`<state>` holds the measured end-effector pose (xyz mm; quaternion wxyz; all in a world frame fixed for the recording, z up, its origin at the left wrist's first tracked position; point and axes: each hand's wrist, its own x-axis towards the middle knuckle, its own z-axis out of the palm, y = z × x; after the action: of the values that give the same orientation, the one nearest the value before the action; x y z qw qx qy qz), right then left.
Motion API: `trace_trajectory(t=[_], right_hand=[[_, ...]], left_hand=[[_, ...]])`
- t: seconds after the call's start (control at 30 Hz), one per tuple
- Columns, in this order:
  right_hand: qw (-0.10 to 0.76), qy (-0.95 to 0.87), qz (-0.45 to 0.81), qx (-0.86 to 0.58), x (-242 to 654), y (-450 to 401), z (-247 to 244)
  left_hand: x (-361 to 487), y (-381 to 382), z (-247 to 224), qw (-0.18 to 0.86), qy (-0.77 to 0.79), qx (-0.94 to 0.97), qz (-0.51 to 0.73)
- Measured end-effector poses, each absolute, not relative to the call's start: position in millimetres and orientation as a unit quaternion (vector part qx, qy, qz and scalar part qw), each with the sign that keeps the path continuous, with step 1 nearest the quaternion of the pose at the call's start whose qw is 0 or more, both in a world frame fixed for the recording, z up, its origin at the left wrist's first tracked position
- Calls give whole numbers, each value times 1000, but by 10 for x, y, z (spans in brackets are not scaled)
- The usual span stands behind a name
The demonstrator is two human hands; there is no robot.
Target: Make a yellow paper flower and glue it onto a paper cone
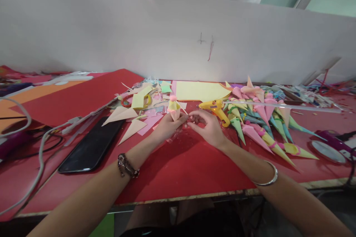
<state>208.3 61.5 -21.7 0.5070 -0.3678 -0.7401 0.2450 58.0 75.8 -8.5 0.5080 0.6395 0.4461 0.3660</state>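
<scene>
My left hand [167,126] is closed around a small paper cone [174,109]. The cone is pale with a yellow inside and pink trim, and a pink ball [172,98] shows at its top. Close beside it, my right hand [207,126] has its thumb and fingers pinched together; whatever they hold is too small to make out. The fingertips of both hands nearly meet. Just behind my right hand lies a yellow glue gun [216,110]. Further right is a pile of finished-looking paper cones [260,107] in pink, yellow, green and blue.
A black phone [93,146] lies at the left, near a white cable [41,155]. Paper scraps surround scissors [148,100] behind my left hand. Pale yellow sheets [201,90] lie at the back by a white partition [133,26]. A purple device [332,142] sits at the right.
</scene>
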Motion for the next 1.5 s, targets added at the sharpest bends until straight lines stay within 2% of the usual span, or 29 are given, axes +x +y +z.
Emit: trace_trajectory(t=[0.17, 0.43, 0.67, 1.0, 1.23, 1.5], right_hand=[[533, -725, 266, -346, 2090, 607, -212], [525, -762, 165, -341, 2117, 610, -173], [517, -773, 128, -344, 2107, 596, -154], [569, -711, 171, -375, 2165, 611, -114], [553, -701, 213, -397, 2161, 620, -137], [548, -716, 177, -394, 2157, 616, -128]], left_hand=[[578, 749, -95, 511, 426, 635, 393], [559, 763, -128, 520, 412, 642, 385], [575, 746, -133, 540, 417, 626, 378], [567, 745, -152, 602, 367, 594, 386], [571, 750, -171, 611, 343, 596, 391], [591, 716, -114, 615, 406, 574, 358]])
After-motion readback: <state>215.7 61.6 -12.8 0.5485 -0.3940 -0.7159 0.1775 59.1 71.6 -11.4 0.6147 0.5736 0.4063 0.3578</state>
